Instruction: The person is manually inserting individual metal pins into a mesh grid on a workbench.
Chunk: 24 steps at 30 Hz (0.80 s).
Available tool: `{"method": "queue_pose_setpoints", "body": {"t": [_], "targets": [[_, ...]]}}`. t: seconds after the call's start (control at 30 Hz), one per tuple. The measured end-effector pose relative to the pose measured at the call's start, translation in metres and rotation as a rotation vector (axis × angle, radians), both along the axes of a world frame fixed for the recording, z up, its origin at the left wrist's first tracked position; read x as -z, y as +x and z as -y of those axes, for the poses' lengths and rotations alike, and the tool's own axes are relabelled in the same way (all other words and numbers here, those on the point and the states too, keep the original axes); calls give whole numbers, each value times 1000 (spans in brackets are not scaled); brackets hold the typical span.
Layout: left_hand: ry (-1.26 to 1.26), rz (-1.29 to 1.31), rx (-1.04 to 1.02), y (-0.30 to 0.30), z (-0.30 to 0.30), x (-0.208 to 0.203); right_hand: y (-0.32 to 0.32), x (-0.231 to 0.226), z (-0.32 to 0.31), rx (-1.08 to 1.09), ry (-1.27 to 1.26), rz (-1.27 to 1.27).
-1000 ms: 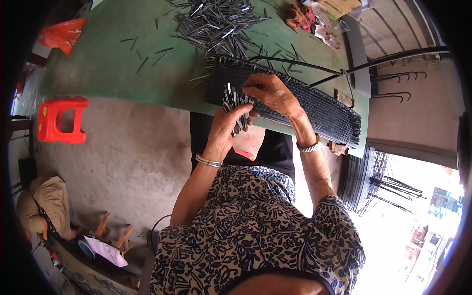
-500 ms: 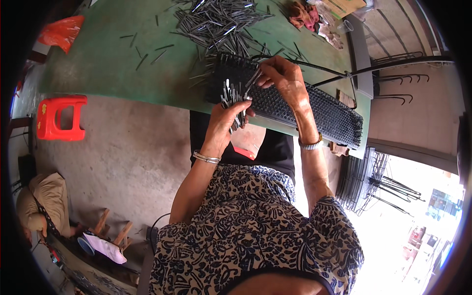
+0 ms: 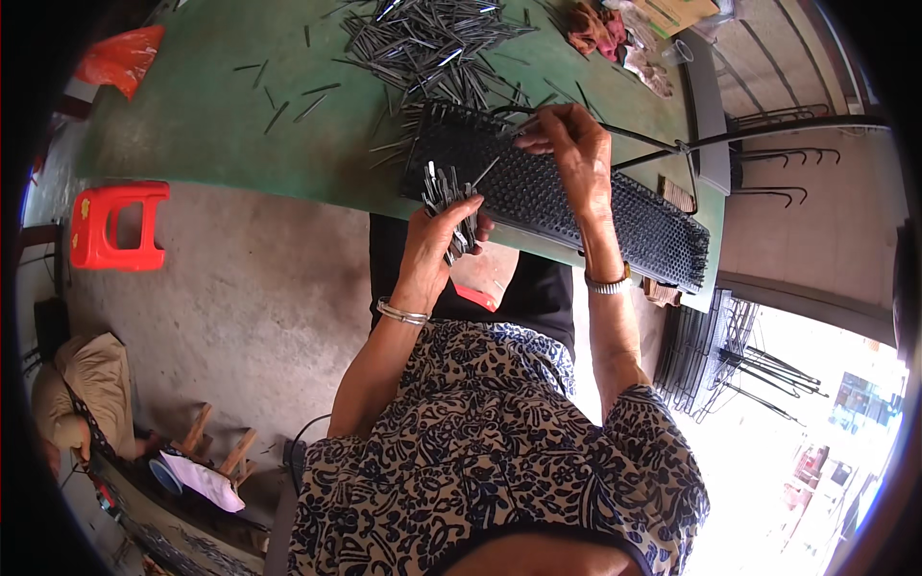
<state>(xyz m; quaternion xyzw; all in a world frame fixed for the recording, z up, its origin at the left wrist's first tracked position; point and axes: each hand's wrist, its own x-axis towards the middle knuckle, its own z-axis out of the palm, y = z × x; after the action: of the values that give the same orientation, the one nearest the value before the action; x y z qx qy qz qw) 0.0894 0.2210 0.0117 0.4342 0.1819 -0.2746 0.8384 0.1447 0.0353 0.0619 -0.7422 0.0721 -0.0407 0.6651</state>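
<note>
A bundle of thin, dark metal strips (image 3: 442, 190) stands up out of my left hand (image 3: 434, 240), its fingers closed round them. One strip leans out of the bundle toward the right. Over the far side of a long black rack (image 3: 639, 221) with rows of small holes is my right hand (image 3: 581, 163). Its thumb and fingers are pinched together; what they hold, if anything, is too small to make out. The rack lies aslant along the near edge of the green table (image 3: 211, 125). Behind it is a large heap of similar strips (image 3: 423, 43).
A black metal rod frame (image 3: 682, 147) reaches over the rack from the right. Crumpled cloths (image 3: 600, 34) and a clear cup (image 3: 678, 52) are at the far right. A red plastic stool (image 3: 91, 226) stands left of the table; a red bag (image 3: 120, 60) is at the far left.
My right hand has moved away from the bundle, to the right and slightly farther over the rack. The left hand keeps its bundle and has barely shifted.
</note>
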Motion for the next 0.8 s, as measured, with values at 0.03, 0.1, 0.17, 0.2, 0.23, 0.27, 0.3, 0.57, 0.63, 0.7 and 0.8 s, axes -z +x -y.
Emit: {"method": "queue_pose_setpoints", "body": {"t": [0.03,0.1,0.17,0.2,0.23,0.27,0.3,0.57,0.63,0.7,0.8], "targets": [[2,0,0,-2,0,-1,3,3,-2,53,-107,70],[18,10,6,-5,-1,-4,10,15,-9,129,-269,133],[14,4,14,-6,-2,-7,14,21,-15,124,-382,174],[9,-3,23,-7,-2,-8,15,25,-17,118,-495,214],[8,0,21,-8,-2,-8,19,29,-19,126,-539,229],[14,-10,23,-8,-3,-8,20,31,-19,126,-540,232],[19,-19,25,-7,-3,-7,20,33,-19,109,-591,243],[-3,-5,18,-8,-6,-9,25,45,-16,74,-745,387],[-6,-1,5,-8,-5,-9,25,42,-14,60,-778,403],[-12,-8,-4,-9,-5,-8,26,40,-13,46,-810,420],[-3,0,19,-10,-6,-8,29,37,-8,-16,-797,426]]}}
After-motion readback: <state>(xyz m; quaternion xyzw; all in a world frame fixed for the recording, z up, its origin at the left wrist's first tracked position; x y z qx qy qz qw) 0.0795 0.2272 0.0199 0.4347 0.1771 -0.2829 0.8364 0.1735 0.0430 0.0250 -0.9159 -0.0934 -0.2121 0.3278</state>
